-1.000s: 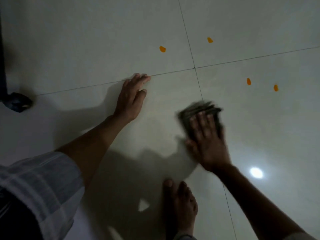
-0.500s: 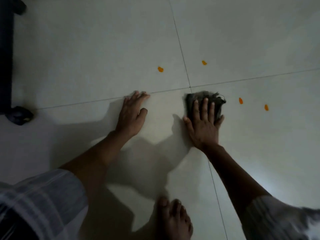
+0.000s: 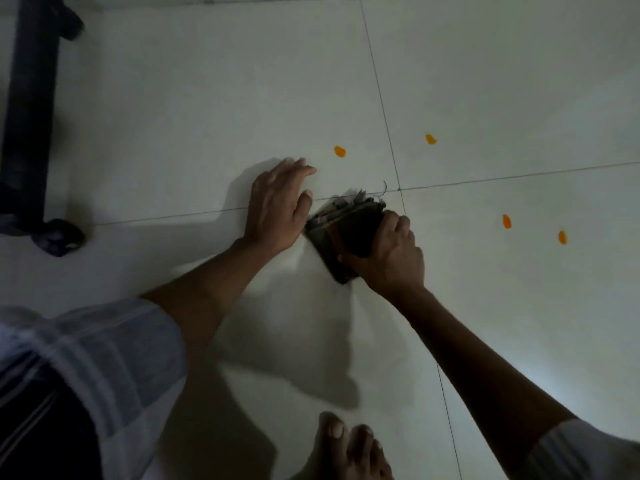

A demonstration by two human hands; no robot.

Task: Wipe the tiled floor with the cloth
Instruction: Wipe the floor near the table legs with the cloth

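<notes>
- Pale tiled floor [image 3: 173, 126], dimly lit, four orange spots [image 3: 339, 151] scattered beyond the hands.
- Left hand [image 3: 277, 209] spread flat, bracing on the floor.
- Right hand [image 3: 391, 258] curled around a dark folded cloth [image 3: 341, 230] near the tiles' crossing joint.
- Risk: wiping may smear the spots into streaks.

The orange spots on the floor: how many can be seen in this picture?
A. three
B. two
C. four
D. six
C: four orange spots show on the tiled floor, at and, all apart from the cloth.
</notes>
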